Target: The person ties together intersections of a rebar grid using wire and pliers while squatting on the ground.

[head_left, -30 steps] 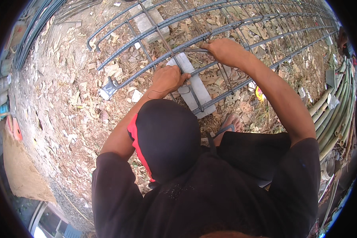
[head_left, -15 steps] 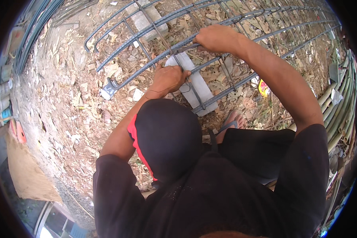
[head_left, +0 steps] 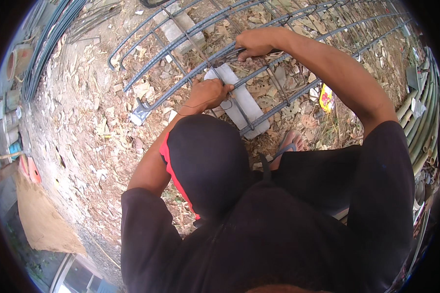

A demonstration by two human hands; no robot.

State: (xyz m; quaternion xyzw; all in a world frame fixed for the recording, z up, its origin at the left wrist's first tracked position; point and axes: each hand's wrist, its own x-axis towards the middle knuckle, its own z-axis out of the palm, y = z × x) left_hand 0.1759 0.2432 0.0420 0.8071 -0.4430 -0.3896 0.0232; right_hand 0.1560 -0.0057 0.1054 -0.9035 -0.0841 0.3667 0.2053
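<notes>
A reinforcing-steel cage (head_left: 181, 80), made of ribbed bars crossed by thinner ties, lies ahead of me. My left hand (head_left: 209, 93) is closed at a crossing of the cage, over a pale concrete block (head_left: 247, 105). A thin dark wire (head_left: 193, 106) loops out beside its wrist. Farther right, my right hand (head_left: 256, 43) grips a dark, slim metal tool (head_left: 238, 50) close to a long bar. Its fingers hide much of the tool, so its exact kind is unclear.
Another concrete block (head_left: 181, 31) sits under the cage's far side. Long bars (head_left: 51, 41) lie at far left, bamboo poles (head_left: 423, 127) at right. A yellow-red wrapper (head_left: 326, 97) rests among dry leaves. My sandalled foot (head_left: 292, 141) is near the block.
My right hand has shifted slightly left and its wrist has turned, showing more of the tool. The left hand stays at the same crossing. The view has moved a little.
</notes>
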